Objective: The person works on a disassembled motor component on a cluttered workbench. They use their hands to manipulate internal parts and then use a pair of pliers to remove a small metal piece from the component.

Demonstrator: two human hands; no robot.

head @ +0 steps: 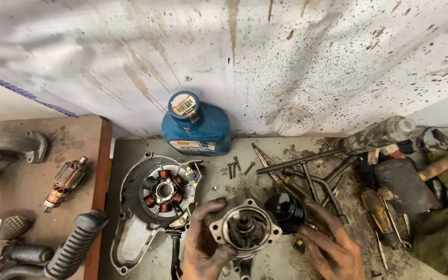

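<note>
My left hand grips a grey metal motor housing with a round opening and a shaft inside, held low in the middle of the view. Fingers of my right hand rest beside a black round part that sits just behind the housing; whether they grip anything cannot be told. Both hands are dark with grease. To the left lies an engine side cover with a copper-wound stator in it.
A blue oil bottle stands at the back against a stained white sheet. Screws, pliers, T-handle wrenches, a hammer and screwdrivers lie to the right. On the left board are an armature and rubber foot pegs.
</note>
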